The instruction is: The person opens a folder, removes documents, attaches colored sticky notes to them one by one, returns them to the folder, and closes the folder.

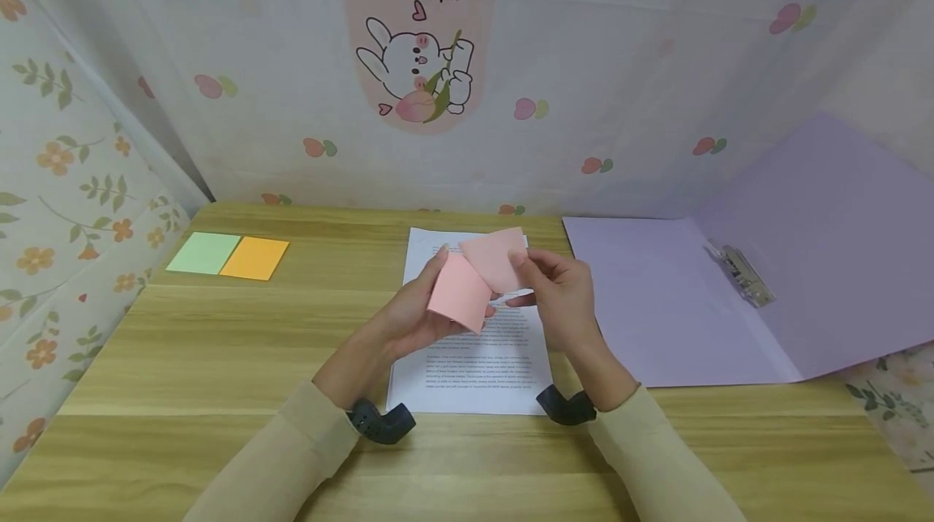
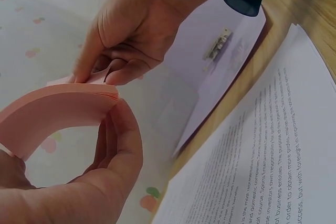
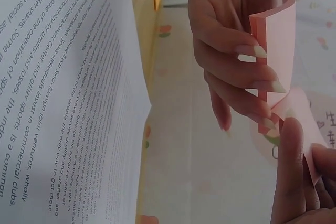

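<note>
Head view: left hand (image 1: 410, 315) is gripping a pink pad (image 1: 461, 293) mid-frame, right hand (image 1: 567, 295) is pinching a pink sheet (image 1: 498, 259) at its upper right. Left wrist: pad's bowing at left. Right wrist: it's curving upper right, above the right hand.

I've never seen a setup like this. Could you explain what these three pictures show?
There's no robot here, only a person's two bare hands. The widest picture comes from a head-worn camera; the others come from the left and right wrists. The left hand holds a bent pink notepad, and the right hand pinches a pink sheet at its edge; I can't tell whether they're joined. On the wood-grained table lie printed pages below the hands, an open purple folder at right, and green notes and orange notes at left.
</note>
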Demonstrator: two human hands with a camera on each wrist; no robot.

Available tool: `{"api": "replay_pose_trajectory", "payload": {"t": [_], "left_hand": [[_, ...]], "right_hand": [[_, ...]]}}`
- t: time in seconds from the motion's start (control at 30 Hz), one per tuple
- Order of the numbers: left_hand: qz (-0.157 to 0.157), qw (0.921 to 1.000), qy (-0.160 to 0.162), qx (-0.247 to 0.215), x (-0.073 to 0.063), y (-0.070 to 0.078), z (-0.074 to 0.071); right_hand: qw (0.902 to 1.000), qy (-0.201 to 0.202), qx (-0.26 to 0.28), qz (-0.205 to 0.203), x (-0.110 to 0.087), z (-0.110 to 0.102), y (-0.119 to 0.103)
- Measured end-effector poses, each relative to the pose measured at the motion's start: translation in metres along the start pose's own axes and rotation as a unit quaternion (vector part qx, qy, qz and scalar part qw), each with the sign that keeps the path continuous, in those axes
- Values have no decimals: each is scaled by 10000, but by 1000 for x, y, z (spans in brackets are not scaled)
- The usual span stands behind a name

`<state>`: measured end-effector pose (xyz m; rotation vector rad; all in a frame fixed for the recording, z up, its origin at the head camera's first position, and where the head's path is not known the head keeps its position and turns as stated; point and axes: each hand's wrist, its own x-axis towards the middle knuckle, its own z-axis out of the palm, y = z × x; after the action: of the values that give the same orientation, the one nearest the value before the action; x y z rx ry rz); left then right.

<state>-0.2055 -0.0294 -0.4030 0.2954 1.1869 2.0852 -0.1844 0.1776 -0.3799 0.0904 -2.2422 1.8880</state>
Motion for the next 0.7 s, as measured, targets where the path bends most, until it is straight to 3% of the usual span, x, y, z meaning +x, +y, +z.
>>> {"api": "replay_pose_trajectory", "payload": {"t": [0.33, 0.7], "left_hand": [[53, 9999, -73, -60, -1, 1, 0], [11, 9998, -179, 8, -3, 6, 0]], "right_hand": [[9997, 209, -77, 56, 0, -2, 0], [9984, 530, 185, 71, 3, -4, 2]]}}
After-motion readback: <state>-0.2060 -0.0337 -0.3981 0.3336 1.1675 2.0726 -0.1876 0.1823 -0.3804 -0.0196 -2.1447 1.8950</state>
